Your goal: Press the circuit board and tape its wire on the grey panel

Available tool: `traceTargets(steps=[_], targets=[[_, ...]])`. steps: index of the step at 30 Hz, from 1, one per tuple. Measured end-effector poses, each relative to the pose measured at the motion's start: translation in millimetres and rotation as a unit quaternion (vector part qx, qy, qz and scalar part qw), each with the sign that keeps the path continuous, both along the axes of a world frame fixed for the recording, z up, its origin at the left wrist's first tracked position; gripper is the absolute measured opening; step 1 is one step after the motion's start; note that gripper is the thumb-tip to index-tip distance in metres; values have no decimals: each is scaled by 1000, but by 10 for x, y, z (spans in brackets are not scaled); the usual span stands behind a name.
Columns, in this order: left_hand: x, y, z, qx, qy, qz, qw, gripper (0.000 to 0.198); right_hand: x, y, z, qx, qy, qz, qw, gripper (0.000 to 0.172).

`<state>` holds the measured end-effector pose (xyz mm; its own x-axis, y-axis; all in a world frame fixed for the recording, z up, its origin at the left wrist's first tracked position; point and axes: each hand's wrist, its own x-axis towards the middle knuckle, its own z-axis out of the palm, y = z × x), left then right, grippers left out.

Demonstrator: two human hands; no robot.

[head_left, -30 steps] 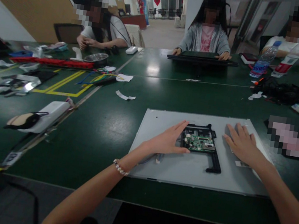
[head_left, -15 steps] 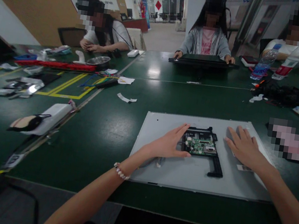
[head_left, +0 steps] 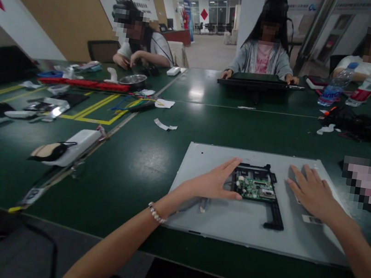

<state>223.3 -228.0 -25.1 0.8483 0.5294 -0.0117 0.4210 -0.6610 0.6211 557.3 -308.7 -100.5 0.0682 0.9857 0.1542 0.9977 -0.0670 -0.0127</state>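
A flat grey display panel (head_left: 221, 223) lies back side up on the green table near its front edge. On its middle sits a green circuit board (head_left: 255, 189) in a black plastic frame (head_left: 275, 217), whose arm reaches toward me. My left hand (head_left: 216, 180) rests at the left side of the frame, thumb and fingers apart along its corners. My right hand (head_left: 313, 190) lies with spread fingers on the panel's right part, beside a small white label (head_left: 313, 220). Some thin cable (head_left: 204, 204) shows by my left wrist.
A white power strip (head_left: 76, 146) lies along the table seam at left. Across the table a person holds a black monitor (head_left: 258, 82). Bottles (head_left: 336, 87), a black bundle (head_left: 355, 123) and a pixelated pink object (head_left: 370, 183) are at right. Paper scraps (head_left: 164, 125) lie mid-table.
The whole view has shifted, so the scene appears slightly lower and further right. Both hands keep nearly the same places on the panel and frame.
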Motion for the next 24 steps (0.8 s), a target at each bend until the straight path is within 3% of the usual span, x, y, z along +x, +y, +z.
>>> traceTargets(steps=[2,4,8,11,14,18,24], targets=[[-108,170,8,35,8,31,999,96,-6,-6,6,-2,3,3,1000,62],[-292,454,-2,106,21,119,987,81,-17,-13,15,-3,0,6,1000,62],[-798,1137,-79,236,65,357,901,54,-41,-26,29,6,-5,8,1000,61],[-1109,1469,-136,259,118,453,845,50,-41,-27,18,9,-10,12,1000,60],[-1248,1599,-152,236,163,499,818,46,-25,-14,-5,6,-16,9,1000,62],[-1239,1668,-119,199,215,543,787,38,-12,9,-17,-1,-21,6,1000,61],[-1126,1737,-74,235,278,510,779,36,-40,0,16,6,-25,9,1000,58]])
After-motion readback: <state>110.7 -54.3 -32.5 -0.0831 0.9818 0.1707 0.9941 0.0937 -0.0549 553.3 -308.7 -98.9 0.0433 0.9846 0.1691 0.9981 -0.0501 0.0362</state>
